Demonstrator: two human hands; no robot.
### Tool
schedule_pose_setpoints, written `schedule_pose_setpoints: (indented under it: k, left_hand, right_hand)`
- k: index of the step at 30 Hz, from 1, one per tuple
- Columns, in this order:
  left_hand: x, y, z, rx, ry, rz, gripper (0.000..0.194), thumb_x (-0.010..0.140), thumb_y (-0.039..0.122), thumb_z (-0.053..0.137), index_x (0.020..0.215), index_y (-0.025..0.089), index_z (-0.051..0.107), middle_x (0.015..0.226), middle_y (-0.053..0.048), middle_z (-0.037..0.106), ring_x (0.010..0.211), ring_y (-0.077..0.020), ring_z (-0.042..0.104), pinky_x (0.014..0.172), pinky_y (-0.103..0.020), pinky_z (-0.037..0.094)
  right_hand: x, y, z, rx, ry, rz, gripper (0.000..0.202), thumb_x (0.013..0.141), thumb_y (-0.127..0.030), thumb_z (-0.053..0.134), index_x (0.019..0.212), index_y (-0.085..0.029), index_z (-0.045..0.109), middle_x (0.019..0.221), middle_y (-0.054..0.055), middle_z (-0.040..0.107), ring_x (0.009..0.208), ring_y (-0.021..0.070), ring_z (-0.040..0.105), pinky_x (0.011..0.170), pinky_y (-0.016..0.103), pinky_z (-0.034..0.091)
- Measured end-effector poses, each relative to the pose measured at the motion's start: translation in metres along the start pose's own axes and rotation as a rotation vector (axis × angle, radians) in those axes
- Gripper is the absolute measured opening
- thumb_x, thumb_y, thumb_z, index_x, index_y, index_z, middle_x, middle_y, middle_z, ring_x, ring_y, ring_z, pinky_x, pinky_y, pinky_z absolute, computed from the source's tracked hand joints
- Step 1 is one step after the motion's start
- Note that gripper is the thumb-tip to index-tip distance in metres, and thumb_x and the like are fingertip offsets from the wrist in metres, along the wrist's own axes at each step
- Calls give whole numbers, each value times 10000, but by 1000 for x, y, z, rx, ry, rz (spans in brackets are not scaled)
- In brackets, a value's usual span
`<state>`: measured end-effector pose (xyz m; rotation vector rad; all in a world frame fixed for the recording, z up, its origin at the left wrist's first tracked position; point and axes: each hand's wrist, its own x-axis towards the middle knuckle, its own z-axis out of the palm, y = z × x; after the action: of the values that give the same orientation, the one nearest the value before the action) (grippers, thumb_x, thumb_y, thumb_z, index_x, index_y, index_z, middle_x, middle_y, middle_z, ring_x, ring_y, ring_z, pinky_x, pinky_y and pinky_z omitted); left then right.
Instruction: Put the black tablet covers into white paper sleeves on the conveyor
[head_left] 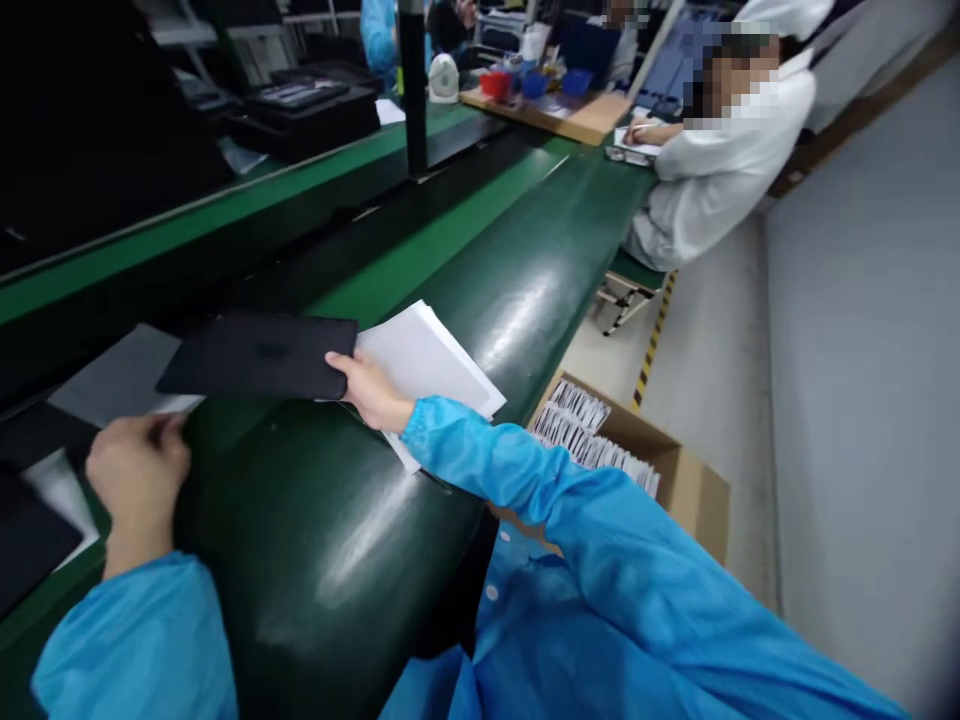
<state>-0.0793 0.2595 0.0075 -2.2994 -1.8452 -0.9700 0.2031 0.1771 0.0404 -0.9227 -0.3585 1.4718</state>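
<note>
Right hand [364, 388]: grip closed on flat black rectangular panel [262, 355]. Left hand [139, 470]: near pale flat sheet [120, 375]; grip unclear.

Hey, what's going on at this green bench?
Someone in blue sleeves holds a flat black piece by one end in the right hand. Their left hand is at the edge of a pale sheet. White sheets lie by the right hand. Farther along, a person in white sits at the bench.
</note>
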Motion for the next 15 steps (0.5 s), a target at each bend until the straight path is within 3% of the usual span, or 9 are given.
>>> schedule_pose_setpoints:
  k: [4, 8, 11, 15]
  left_hand:
    - [-22, 51, -19, -24, 62, 77, 263, 862, 430, 566, 689, 235, 529, 650, -50, 533, 784, -292, 632, 667, -386, 436]
    - [-75, 105, -36, -86, -59, 180, 307, 925, 431, 544, 700, 226, 587, 682, -58, 629, 741, -250, 637, 663, -349, 459]
    - [-122, 128, -49, -109, -186, 188, 364, 929, 472, 529, 658, 228, 527, 638, -41, 613, 614, -192, 596, 587, -293, 407]
    - [-176, 134, -77, -84, -379, 125, 444, 921, 565, 519, 631, 229, 499, 552, -16, 542, 477, -153, 509, 507, -260, 319]
  right_hand:
    - [0, -16, 6, 30, 30, 64, 353, 932, -497, 835, 1018, -232, 617, 965, -16, 751, 1159, 272, 762, 1060, 593, 655]
    - [-12, -39, 12, 45, 38, 59, 233, 985, -396, 768, 997, -244, 591, 988, -17, 743, 1138, 238, 764, 1086, 573, 645]
    - [-45, -51, 0, 52, -40, -11, 235, 917, -374, 829, 1009, -267, 641, 1007, -8, 758, 1104, 253, 781, 1018, 502, 683]
    - [-118, -42, -46, 14, -69, -90, 528, 671, -452, 975, 1095, -276, 714, 1074, 7, 793, 1112, 306, 779, 924, 463, 697]
